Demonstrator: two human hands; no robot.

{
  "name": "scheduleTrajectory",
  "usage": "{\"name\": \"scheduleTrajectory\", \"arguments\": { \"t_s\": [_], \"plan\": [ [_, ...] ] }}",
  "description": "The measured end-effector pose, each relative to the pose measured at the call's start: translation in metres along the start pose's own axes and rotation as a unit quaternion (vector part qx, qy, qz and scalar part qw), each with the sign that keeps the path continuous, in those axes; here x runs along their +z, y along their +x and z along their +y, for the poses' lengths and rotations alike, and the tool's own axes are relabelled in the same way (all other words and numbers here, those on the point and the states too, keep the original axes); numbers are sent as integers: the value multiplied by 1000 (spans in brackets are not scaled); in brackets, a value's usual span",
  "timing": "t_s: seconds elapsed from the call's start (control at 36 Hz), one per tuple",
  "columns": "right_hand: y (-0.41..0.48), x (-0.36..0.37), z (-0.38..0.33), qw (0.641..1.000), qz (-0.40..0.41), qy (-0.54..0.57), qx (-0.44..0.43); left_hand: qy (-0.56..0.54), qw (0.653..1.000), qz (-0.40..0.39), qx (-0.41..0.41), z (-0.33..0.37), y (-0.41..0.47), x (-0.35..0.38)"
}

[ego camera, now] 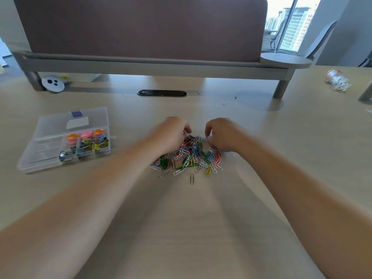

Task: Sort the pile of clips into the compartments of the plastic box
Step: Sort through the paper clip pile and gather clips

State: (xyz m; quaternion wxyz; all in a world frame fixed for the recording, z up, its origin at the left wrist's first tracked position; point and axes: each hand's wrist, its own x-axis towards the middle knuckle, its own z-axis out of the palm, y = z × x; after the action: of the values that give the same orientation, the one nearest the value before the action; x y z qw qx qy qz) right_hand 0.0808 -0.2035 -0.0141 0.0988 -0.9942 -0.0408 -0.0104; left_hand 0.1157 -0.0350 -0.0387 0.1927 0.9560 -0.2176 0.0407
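Left hand (pixel 173 135) and right hand (pixel 223 135) at far edge of clip pile (pixel 189 156), mid-worktop (pixel 302 127), fingers curled, pinch cannot be told, open plastic box (pixel 38 152) well apart leftward, stray clips at pile's near edge

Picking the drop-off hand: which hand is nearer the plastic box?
Left. The left hand is at the left side of the clip pile, the plastic box farther to its left; the right hand is at the pile's right side, farther off.

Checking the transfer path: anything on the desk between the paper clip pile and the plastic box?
Nothing visible. Bare desk lies between the paper clip pile and the plastic box, whose lid is open; only the left forearm crosses it.
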Motion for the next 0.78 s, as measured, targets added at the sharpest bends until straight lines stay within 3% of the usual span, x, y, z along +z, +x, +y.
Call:
{"name": "scheduleTrajectory", "arguments": {
  "t_s": [0.44, 0.78],
  "plan": [
    [-3, 0, -7, 1000, -13, -17, 3, 52, 997, -30, 42, 9, 6, -3],
    [0, 2, -4, 993, 5, 115, 7, 46, 997, -22, 51, 9, 3, -5]
  ]
}}
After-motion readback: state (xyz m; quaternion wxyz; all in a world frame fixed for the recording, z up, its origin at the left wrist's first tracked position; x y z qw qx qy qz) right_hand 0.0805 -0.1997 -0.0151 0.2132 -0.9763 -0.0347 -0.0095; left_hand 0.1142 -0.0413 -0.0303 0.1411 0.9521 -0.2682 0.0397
